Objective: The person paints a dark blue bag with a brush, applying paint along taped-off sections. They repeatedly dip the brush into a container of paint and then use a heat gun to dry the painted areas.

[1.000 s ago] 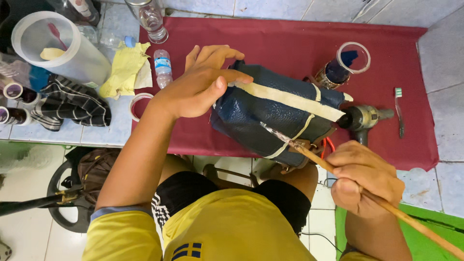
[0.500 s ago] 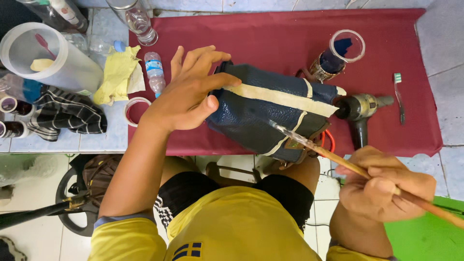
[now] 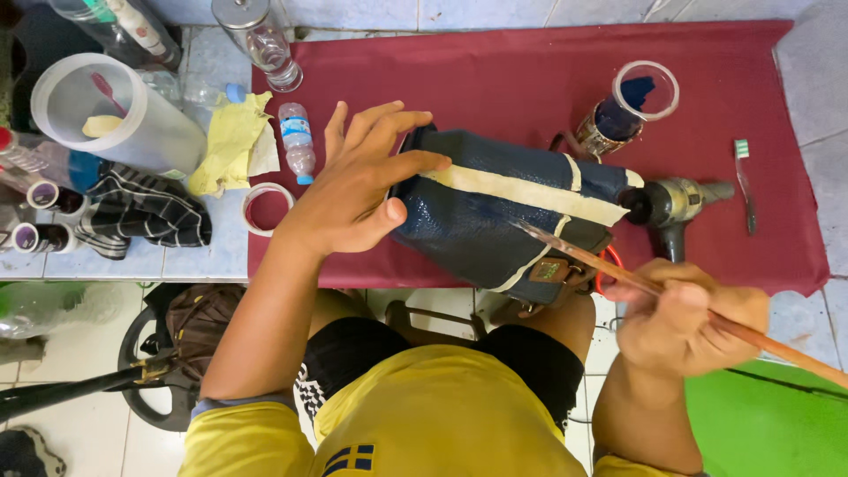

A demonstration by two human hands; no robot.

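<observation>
A dark blue leather bag (image 3: 495, 221) with strips of cream masking tape lies on a maroon cloth (image 3: 530, 79). My left hand (image 3: 358, 181) rests on the bag's left end, fingers spread, steadying it. My right hand (image 3: 689, 314) grips a long wooden paintbrush (image 3: 618, 269); its tip touches the bag's side near the lower tape strip. Just beyond the bag stands a glass jar (image 3: 627, 110) with dark blue paint inside.
A hair dryer (image 3: 676, 208) and a toothbrush (image 3: 744, 181) lie right of the bag. A small bottle (image 3: 298, 141), tape roll (image 3: 265, 208), yellow rag (image 3: 231, 141), clear pitcher (image 3: 115, 115), striped cloth (image 3: 146, 212) and jars crowd the left. Below, a stool and a green mat.
The view has shifted closer. My right hand pulled down and right with the brush, its tip still on the bag's side. My left hand stayed on the bag.
</observation>
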